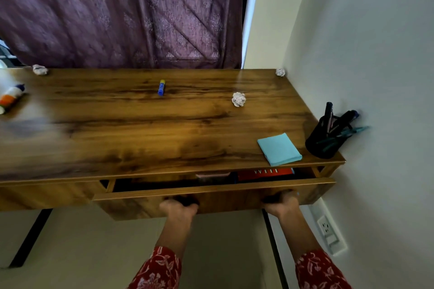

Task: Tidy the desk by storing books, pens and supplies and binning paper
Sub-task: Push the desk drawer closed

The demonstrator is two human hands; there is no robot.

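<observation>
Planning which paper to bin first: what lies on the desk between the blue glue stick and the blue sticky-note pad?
In the head view, one crumpled paper ball lies roughly between the glue stick and the sticky-note pad; otherwise bare wood.

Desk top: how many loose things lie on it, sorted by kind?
Paper balls: 3
Glue stick: 1
Bottle: 1
Sticky notes: 1
Pen cup: 1
Total: 7
</observation>
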